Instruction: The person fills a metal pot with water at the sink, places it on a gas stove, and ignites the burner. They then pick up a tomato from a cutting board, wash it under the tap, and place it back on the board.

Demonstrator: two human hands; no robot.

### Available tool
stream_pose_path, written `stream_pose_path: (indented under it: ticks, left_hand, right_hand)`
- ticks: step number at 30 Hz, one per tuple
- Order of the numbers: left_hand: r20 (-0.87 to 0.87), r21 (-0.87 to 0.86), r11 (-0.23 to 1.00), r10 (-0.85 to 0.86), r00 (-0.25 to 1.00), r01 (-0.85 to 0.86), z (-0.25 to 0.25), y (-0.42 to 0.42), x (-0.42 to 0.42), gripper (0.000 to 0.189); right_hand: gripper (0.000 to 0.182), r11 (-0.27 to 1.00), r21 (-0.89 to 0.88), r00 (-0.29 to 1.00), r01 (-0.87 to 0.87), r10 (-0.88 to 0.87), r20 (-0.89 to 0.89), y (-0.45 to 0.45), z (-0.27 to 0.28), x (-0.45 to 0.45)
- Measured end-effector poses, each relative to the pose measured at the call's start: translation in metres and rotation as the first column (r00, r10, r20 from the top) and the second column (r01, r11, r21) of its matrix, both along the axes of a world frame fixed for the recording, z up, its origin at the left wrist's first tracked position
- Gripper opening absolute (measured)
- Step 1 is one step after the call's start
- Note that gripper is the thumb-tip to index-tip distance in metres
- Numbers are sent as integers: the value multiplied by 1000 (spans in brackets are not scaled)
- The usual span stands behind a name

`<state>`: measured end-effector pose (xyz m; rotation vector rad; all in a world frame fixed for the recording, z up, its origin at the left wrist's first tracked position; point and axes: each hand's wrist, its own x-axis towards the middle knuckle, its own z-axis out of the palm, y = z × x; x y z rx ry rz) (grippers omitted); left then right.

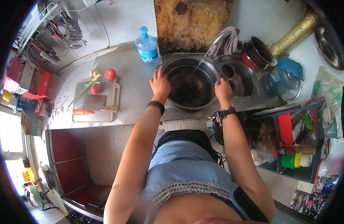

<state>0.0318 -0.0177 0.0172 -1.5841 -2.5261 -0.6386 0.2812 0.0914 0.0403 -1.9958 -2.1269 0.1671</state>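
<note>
A large dark wok [192,86] sits in the metal sink, with water running into it from the faucet [223,35]. My left hand [160,84] grips the wok's left side, and my right hand [223,89] grips its right side. A grey cloth [229,42] hangs over the faucet. To the left, a cutting board [76,116] carries a cleaver [95,102], a carrot [83,112], a tomato [96,88] and a green onion [83,92]. Another tomato [110,74] and eggs [94,72] lie near the board's far edge.
A blue pump bottle [146,47] stands left of the sink. Right of it are a small sink basin [242,81], a red pot [256,53] and a clear plastic jug [284,79]. An open shelf unit [295,170] with containers stands at the right.
</note>
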Motion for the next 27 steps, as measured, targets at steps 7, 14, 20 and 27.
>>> stream_pose_path:
  ticks: [7, 14, 20, 27]
  left_hand:
    - [0, 7, 1000, 5, 1000, -5, 0, 0, 0, 28]
    - [5, -57, 998, 24, 1000, -24, -1, 2, -1, 32]
    - [15, -44, 999, 22, 1000, -21, -2, 3, -1, 30]
    - [15, 1, 1000, 1, 1000, -1, 0, 1, 0, 26]
  right_hand:
    - [32, 999, -32, 1000, -10, 9, -19, -2, 4, 0]
    - [30, 1000, 7, 1000, -2, 2, -28, -2, 2, -1]
    - [31, 1000, 17, 1000, -24, 24, -6, 3, -5, 2]
    - [31, 1000, 0, 1000, -5, 5, 8, 2, -3, 0]
